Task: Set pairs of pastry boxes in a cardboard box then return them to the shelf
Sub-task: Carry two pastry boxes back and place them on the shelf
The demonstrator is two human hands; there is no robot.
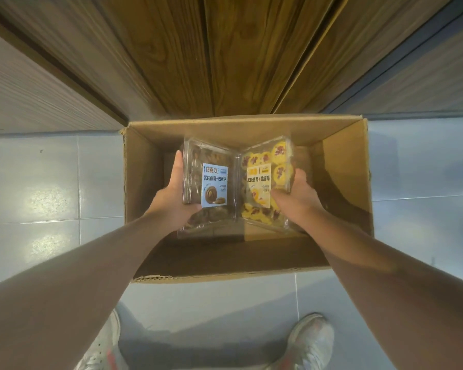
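both hands down over the open cardboard box (342, 166) on the tiled floor (51, 182), each w/ one clear pastry box. left hand (171, 198) grips the chocolate pastry box (211, 169) (blue label) from its left side, fingers (177, 162) running up along the outer edge, thumb tucked under the near end. right hand (298, 194) holds the yellow pastry box (267, 177) (yellow label, red-topped cookies inside) from its right side, fingers curled round the edge so u can't rly see the tips.

the two boxes touch along their inner edges in the middle and tilt up toward the outside, kinda a shallow v. they sit inside the carton's opening, left of centre, can't tell if they're touching the bottom yet. carton flaps are open, back flap up near the wood-panel wall (225, 49).

brown sleeves on both arms, pair of grey sneakers (309, 340) at the bottom of the shot just behind the carton.
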